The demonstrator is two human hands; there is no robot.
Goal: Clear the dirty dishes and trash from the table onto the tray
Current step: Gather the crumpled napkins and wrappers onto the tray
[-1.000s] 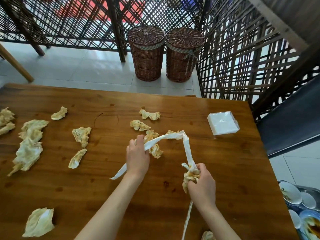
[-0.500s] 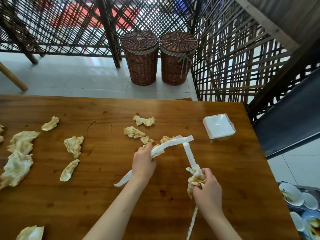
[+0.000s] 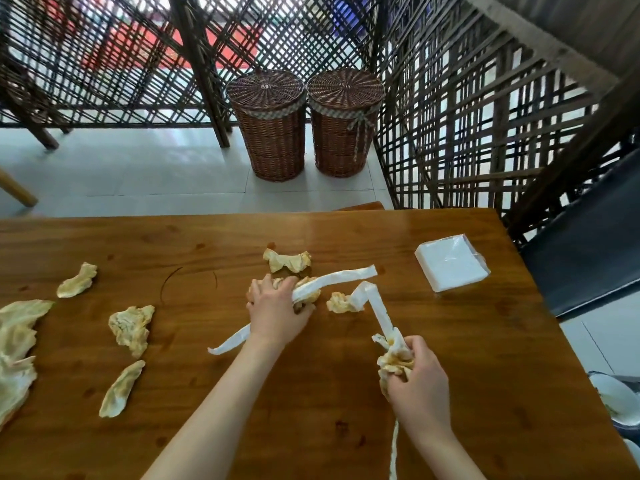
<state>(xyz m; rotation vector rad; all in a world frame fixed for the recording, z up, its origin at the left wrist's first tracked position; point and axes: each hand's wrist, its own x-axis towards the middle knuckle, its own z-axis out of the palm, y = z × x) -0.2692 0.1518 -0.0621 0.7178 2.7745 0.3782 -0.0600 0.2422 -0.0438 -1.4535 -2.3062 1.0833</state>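
My left hand (image 3: 277,310) is down on the wooden table (image 3: 346,393), fingers curled round a white paper strip (image 3: 332,280) and a crumpled stained napkin under it. My right hand (image 3: 419,382) grips a bunch of stained napkins (image 3: 394,358) together with a second white strip (image 3: 377,306) that rises from the fist and bends toward another crumpled napkin (image 3: 341,303). One more napkin (image 3: 287,261) lies just beyond my left hand. Several stained napkins (image 3: 131,327) are scattered over the left half of the table. Dirty white dishes (image 3: 614,398) show at the right edge, below table level.
A wrapped pack of clean white napkins (image 3: 450,266) sits near the table's far right corner. Two lidded wicker baskets (image 3: 304,123) stand on the tiled floor beyond the table, against a dark lattice screen (image 3: 485,116). A dark seat (image 3: 588,233) is at the right.
My left hand moved forward and down onto the napkin pile, carrying its strip along. The white strip between my hands now shows as two separate pieces. The view shifted, bringing the table lower in frame.
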